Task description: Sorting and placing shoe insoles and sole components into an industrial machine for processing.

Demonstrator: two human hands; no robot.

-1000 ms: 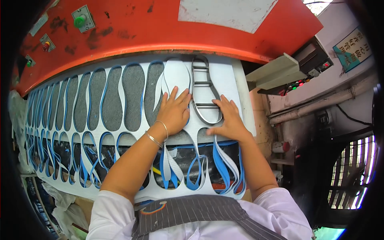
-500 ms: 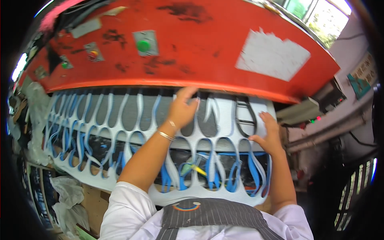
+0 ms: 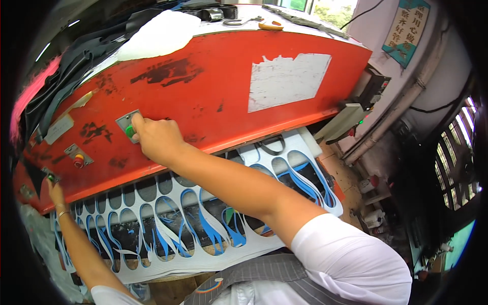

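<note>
My right hand (image 3: 158, 138), fingers curled together, is at the larger green push button (image 3: 130, 131) on the front of a red machine panel (image 3: 203, 107). Further left, my left hand (image 3: 56, 195) reaches up to a smaller green button (image 3: 51, 177); its fingers are small and partly hidden there. Below the panel lies a white perforated sheet (image 3: 203, 256) with rows of rounded cut-out openings and blue edges showing. A black-edged oval die (image 3: 273, 146) rests at the sheet's right end, half under the panel. My right forearm hides part of the sheet.
A red stop button (image 3: 78, 160) sits between the two green ones. A pair of orange-handled scissors (image 3: 270, 26), a white cloth-like piece (image 3: 157, 35) and dark material (image 3: 76, 71) lie on top of the machine. A pipe (image 3: 391, 119) runs along the right wall.
Both hands have left the sheet and die and moved left, up onto the panel's green buttons. The view has turned, so the panel and sheet sit differently in the picture.
</note>
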